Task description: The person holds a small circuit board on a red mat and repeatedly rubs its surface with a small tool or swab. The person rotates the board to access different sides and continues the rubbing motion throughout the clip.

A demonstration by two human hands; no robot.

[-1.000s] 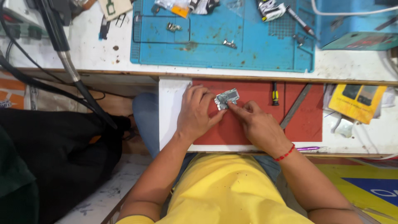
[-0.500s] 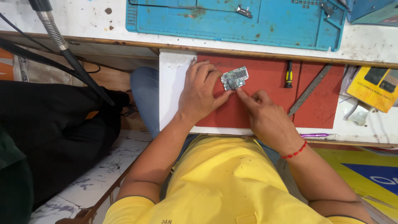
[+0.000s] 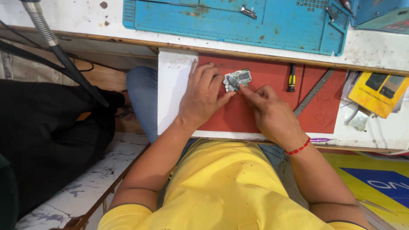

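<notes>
Head view shows things from above, and they are told from left to right. A bendy metal hose (image 3: 42, 23) with a black sleeve is seen at the far left, slanting down over a dark cloth (image 3: 47, 140). A white tabletop (image 3: 76, 17) is seen along the top, and a blue work mat (image 3: 238, 25) is laid on it. Below it, a white board (image 3: 170, 98) with a red mat (image 3: 255, 115) on top is seen across the person's lap. The left hand (image 3: 203, 96) is laid on the red mat. Its fingers are curled around the left edge of a small circuit board (image 3: 239, 78), so the board is held. Part of the board's left edge is hidden by these fingers. The board is small, grey-green and shiny, with tiny silver parts on it, and it is found near the top of the red mat, between the two hands. The right hand (image 3: 272, 113) is placed just right of it, and its fingers are pinched narrow on the board's lower edge. A red string (image 3: 298, 148) is worn on the right wrist. A small screwdriver (image 3: 291, 77) with a yellow and black handle is laid near the board's right. A grey metal ruler (image 3: 314, 91) is laid slanted beside it. A yellow box (image 3: 377, 93) is seen at the far right.
</notes>
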